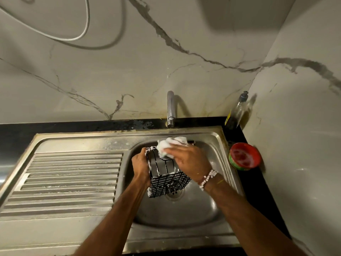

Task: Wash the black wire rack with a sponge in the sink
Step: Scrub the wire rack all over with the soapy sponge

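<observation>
The black wire rack (167, 182) hangs tilted over the steel sink (177, 215), above the drain, with soap foam along its upper wires. My left hand (141, 164) grips the rack's left edge. My right hand (190, 160), with a bead bracelet on the wrist, holds a foamy white sponge (168, 145) against the rack's far top end. The hand hides part of the sponge and the rack's right side.
A chrome tap (171, 108) stands behind the basin. The ribbed drainboard (70, 180) lies to the left. A clear soap bottle (237, 111) stands in the back right corner, and a red and green tub (244, 156) sits on the black counter at the right.
</observation>
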